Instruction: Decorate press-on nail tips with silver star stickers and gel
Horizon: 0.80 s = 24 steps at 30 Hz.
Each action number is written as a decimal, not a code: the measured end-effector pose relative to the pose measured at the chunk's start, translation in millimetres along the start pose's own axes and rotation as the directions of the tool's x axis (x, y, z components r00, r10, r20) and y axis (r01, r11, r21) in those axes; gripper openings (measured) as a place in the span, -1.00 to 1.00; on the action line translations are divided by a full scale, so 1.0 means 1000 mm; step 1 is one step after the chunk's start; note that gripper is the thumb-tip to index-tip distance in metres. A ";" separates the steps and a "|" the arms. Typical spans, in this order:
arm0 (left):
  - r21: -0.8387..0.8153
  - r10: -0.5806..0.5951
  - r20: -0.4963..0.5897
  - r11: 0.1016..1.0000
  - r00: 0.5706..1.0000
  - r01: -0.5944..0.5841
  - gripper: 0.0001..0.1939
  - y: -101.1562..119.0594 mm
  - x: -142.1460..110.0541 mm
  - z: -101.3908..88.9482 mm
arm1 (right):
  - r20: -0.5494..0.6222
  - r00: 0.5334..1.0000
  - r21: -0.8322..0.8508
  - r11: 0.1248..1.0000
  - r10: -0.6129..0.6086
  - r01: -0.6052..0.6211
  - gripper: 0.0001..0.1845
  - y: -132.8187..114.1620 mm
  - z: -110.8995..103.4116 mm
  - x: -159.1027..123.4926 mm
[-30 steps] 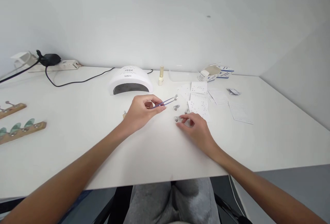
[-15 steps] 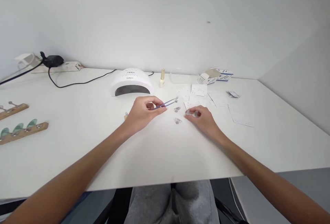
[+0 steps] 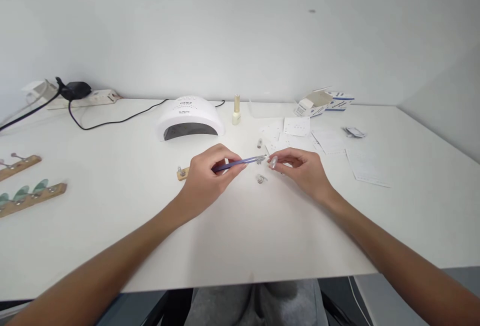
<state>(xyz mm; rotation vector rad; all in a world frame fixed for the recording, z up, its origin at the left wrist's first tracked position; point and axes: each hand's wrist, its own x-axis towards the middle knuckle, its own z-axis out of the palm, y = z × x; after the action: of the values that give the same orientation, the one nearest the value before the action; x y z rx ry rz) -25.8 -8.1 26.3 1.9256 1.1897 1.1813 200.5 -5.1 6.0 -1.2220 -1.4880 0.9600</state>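
My left hand (image 3: 210, 178) is closed around blue-purple tweezers (image 3: 238, 163) whose tips point right. The tips reach close to a pearly, shiny false nail (image 3: 273, 162), which my right hand (image 3: 308, 172) pinches between thumb and fingertips. Whether the tips touch it I cannot tell. Around the hands lie small silvery nail pieces: one piece (image 3: 260, 179) sits below the tweezers and another small piece (image 3: 259, 143) above them. A short wooden stand (image 3: 182, 173) with a silver fitting shows partly behind my left hand.
A white nail lamp (image 3: 189, 115) and a polish bottle (image 3: 236, 111) stand at the back. Printed white papers (image 3: 296, 126), an opened small box (image 3: 315, 102) and a little packet (image 3: 354, 132) lie right. Wooden stands with green nails (image 3: 40, 186) are at left, below a power strip (image 3: 103, 97).
My right hand has lifted the pearly false nail off the table toward the tweezers. The tweezers have closed and swung down, leaving a small silvery piece behind on the table.
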 end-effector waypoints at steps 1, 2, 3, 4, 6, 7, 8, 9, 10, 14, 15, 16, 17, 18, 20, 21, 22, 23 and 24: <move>0.026 0.043 -0.008 0.999 0.999 -0.043 -0.93 0.000 -0.002 0.002 | 0.007 1.000 0.003 1.000 -0.015 0.015 -0.93 0.001 0.001 -0.002; 0.056 0.083 -0.005 0.995 0.997 -0.082 -0.95 0.000 -0.004 0.004 | 0.013 0.999 -0.004 0.999 -0.042 0.042 -0.95 0.003 0.002 -0.005; 0.089 0.119 0.001 0.989 0.993 -0.119 -0.96 0.001 -0.006 0.005 | 0.017 0.997 -0.015 0.997 -0.079 0.079 -0.95 0.004 0.002 -0.007; 0.122 0.152 0.009 0.981 0.988 -0.152 -0.97 0.002 -0.007 0.006 | 0.015 0.993 -0.026 0.992 -0.120 0.120 -0.94 0.005 0.002 -0.008; 0.173 0.207 0.021 0.963 0.978 -0.208 -0.96 0.004 -0.009 0.007 | 0.012 0.983 -0.045 0.982 -0.184 0.184 -0.90 0.005 0.001 -0.010; 0.190 0.223 0.026 0.956 0.974 -0.224 -0.95 0.004 -0.010 0.008 | 0.014 0.979 -0.057 0.978 -0.202 0.203 -0.88 0.004 0.000 -0.010; 0.202 0.232 0.032 0.951 0.972 -0.234 -0.95 0.005 -0.010 0.008 | 0.016 0.977 -0.071 0.974 -0.214 0.215 -0.86 0.004 0.000 -0.010; 0.213 0.236 0.037 0.948 0.971 -0.238 -0.96 0.005 -0.010 0.008 | 0.017 0.975 -0.084 0.971 -0.223 0.224 -0.85 0.003 0.000 -0.010; 0.221 0.236 0.040 0.946 0.971 -0.239 -0.96 0.006 -0.010 0.009 | 0.020 0.972 -0.092 0.968 -0.233 0.234 -0.83 0.002 -0.001 -0.010; 0.232 0.221 0.051 0.946 0.974 -0.227 -0.96 0.004 -0.010 0.009 | 0.040 0.963 -0.110 0.957 -0.265 0.268 -0.79 0.001 0.000 -0.011; 0.230 0.218 0.054 0.947 0.975 -0.224 -0.96 0.004 -0.010 0.010 | 0.042 0.962 -0.117 0.955 -0.268 0.271 -0.79 0.001 0.000 -0.011; 0.227 0.217 0.057 0.948 0.975 -0.224 -0.96 0.003 -0.009 0.010 | 0.044 0.962 -0.123 0.954 -0.271 0.274 -0.78 0.001 0.000 -0.011; 0.225 0.217 0.058 0.948 0.974 -0.225 -0.96 0.003 -0.009 0.010 | 0.044 0.961 -0.128 0.952 -0.273 0.277 -0.78 0.001 0.000 -0.011; 0.223 0.218 0.061 0.948 0.974 -0.226 -0.96 0.003 -0.009 0.010 | 0.044 0.960 -0.130 0.951 -0.276 0.280 -0.77 0.001 0.000 -0.011; 0.222 0.218 0.066 0.948 0.974 -0.227 -0.97 0.003 -0.009 0.010 | 0.042 0.958 -0.131 0.949 -0.284 0.287 -0.76 0.002 0.000 -0.011; 0.221 0.216 0.069 0.949 0.974 -0.226 -0.97 0.004 -0.009 0.009 | 0.041 0.957 -0.135 0.947 -0.289 0.292 -0.76 0.002 0.000 -0.011; 0.221 0.214 0.070 0.949 0.974 -0.224 -0.97 0.004 -0.009 0.009 | 0.039 0.956 -0.140 0.945 -0.292 0.295 -0.76 0.002 0.000 -0.011; 0.221 0.213 0.069 0.950 0.975 -0.223 -0.96 0.005 -0.009 0.009 | 0.037 0.955 -0.145 0.944 -0.294 0.297 -0.76 0.002 0.000 -0.011; 0.219 0.212 0.070 0.950 0.975 -0.222 -0.96 0.005 -0.009 0.009 | 0.036 0.955 -0.148 0.943 -0.296 0.298 -0.77 0.002 0.000 -0.011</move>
<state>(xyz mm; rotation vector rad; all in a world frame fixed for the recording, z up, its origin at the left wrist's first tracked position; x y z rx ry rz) -17.5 -18.9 22.7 2.2917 1.1521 1.1439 201.7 -15.7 2.5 -1.0570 -1.7238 0.6636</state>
